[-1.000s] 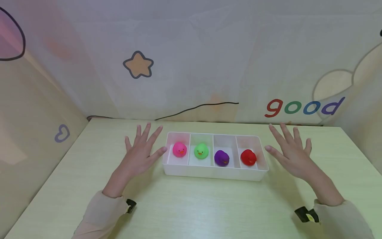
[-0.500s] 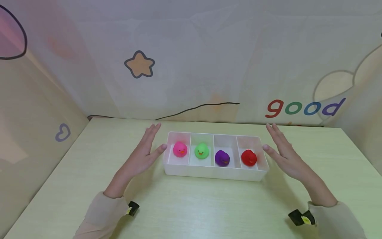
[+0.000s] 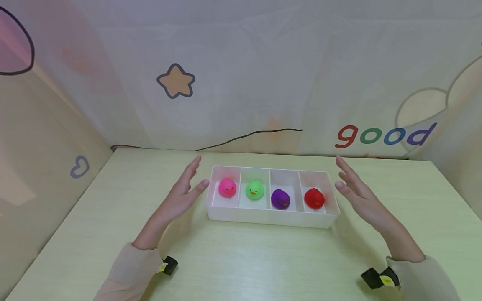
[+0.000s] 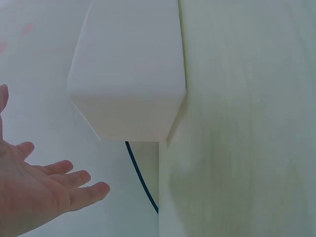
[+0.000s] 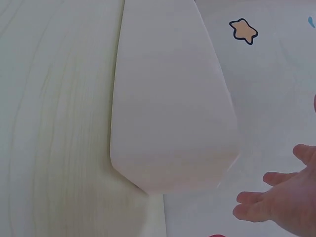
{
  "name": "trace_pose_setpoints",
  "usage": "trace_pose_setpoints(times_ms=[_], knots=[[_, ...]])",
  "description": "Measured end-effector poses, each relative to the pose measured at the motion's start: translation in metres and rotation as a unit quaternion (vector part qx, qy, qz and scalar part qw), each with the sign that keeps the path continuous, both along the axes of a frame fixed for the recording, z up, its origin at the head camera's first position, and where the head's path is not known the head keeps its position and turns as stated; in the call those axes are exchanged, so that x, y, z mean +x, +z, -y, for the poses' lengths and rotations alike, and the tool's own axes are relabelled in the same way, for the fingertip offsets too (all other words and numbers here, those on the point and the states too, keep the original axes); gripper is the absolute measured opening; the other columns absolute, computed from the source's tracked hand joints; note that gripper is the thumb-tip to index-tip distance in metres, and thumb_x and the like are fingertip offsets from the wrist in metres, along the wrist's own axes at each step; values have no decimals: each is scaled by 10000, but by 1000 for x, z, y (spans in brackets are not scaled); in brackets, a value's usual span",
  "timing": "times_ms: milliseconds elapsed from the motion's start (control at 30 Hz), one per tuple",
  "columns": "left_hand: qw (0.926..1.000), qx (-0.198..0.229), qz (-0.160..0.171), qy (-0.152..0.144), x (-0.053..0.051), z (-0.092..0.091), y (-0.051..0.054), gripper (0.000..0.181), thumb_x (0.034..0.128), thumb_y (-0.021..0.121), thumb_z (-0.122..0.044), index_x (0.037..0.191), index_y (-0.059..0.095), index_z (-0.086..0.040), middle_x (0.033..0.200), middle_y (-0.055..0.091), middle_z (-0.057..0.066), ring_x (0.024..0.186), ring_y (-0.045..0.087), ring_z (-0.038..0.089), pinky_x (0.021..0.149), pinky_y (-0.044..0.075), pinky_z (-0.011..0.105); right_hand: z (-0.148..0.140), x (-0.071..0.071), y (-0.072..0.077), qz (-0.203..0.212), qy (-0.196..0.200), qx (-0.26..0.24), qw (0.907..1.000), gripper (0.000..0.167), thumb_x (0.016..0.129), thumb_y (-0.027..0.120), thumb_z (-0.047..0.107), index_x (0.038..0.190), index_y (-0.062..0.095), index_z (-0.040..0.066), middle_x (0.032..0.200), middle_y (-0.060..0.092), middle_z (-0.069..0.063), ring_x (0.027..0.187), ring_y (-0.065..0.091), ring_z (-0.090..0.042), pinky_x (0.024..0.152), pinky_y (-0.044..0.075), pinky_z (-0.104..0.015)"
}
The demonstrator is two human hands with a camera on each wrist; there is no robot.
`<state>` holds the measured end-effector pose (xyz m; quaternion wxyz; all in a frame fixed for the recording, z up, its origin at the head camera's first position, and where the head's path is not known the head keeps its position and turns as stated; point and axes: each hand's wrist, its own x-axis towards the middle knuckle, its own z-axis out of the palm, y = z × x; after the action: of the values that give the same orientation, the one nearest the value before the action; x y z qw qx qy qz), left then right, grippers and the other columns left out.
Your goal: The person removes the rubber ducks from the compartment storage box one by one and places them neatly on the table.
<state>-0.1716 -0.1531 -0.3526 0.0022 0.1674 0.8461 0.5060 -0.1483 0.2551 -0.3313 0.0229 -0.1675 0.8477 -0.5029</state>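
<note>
Left hand [image 3: 180,198]: we are holding it released, fingers extended, near the left end of the white tray [image 3: 263,217].
Right hand [image 3: 364,201]: we are holding it likewise released, near the right end.
Counter [image 3: 260,259]: it is carrying the white tray and stretching toward us; its back edge is meeting the printed cloth [image 3: 248,75].
Compartments: pink duck [image 3: 227,188], green duck [image 3: 255,190], purple duck [image 3: 280,199] and red duck [image 3: 314,198] are sitting 1 in each, dividers [image 3: 300,184] standing between.

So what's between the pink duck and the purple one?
Between the pink duck and the purple duck sits the green duck, with a divider on each side, as the head view shows.
</note>
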Motion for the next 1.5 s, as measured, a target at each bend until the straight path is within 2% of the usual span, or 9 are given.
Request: trace_pose_setpoints(times_ms=[133,200,267,367,600,800,1000,1200,1500], knots=[[9989,309,333,-75,-1,0,-3,674,935,491,-342,1466,85,-259,1511,128,61,1369,137,330,1038,192,593,1,1,-1,-40,51,-151,9999,623,976,391,174,1471,25,269,1503,45,-190,1307,120,-492,931,264,-647],[9982,411,432,-112,-1,-1,-4,674,932,499,-338,1463,90,-267,1510,125,63,1370,139,325,1041,211,574,1,1,-2,-75,43,-145,9999,627,972,405,166,1473,37,248,1495,81,-202,1300,165,-480,967,350,-487],[9974,487,508,-141,-1,-2,-5,670,930,504,-337,1461,99,-274,1507,130,64,1367,150,328,1033,239,565,1,1,-3,-75,44,-140,9999,635,965,427,154,1475,56,226,1482,124,-216,1288,213,-469,937,405,-313],[9958,617,648,-175,-2,-3,-7,665,928,510,-331,1458,113,-276,1501,140,76,1357,169,353,1017,275,559,3,0,-5,-18,3,-134,9999,634,949,473,158,1471,113,160,1454,203,-234,1269,275,-447,854,407,-132],[9926,732,967,-119,-3,-4,-9,667,913,531,-344,1453,147,-264,1481,174,116,1315,264,375,979,337,555,7,-1,-9,76,-241,36,9997,615,925,529,201,1438,219,64,1392,351,-216,1221,386,-399,839,441,-171],[9876,802,1346,-28,-6,-7,-11,646,907,552,-296,1442,191,-265,1472,193,123,1295,306,354,942,393,527,10,-6,-8,292,-212,197,9992,619,895,581,167,1411,275,16,1357,395,-231,1181,445,-399,811,475,-185],[9803,1015,1692,-61,-11,-9,-16,621,890,586,-216,1417,258,-233,1457,211,113,1276,332,369,878,460,483,16,-11,-7,376,-262,727,9963,593,866,614,113,1374,339,-20,1320,431,-255,1122,503,-396,803,514,-279],[9787,949,1808,-232,-14,-10,-21,557,903,560,-151,1397,305,-169,1438,232,136,1263,344,395,858,479,456,25,-14,-4,317,-431,1413,9885,534,838,646,103,1308,436,-40,1246,505,-253,1066,542,-386,790,525,-366],[9782,649,1945,-335,-15,-10,-21,502,905,556,-144,1369,364,-143,1403,271,164,1253,342,414,813,508,438,37,-18,-1,330,-401,2396,9695,463,794,676,66,1211,528,-72,1101,581,-243,979,557,-383,743,537,-390]])
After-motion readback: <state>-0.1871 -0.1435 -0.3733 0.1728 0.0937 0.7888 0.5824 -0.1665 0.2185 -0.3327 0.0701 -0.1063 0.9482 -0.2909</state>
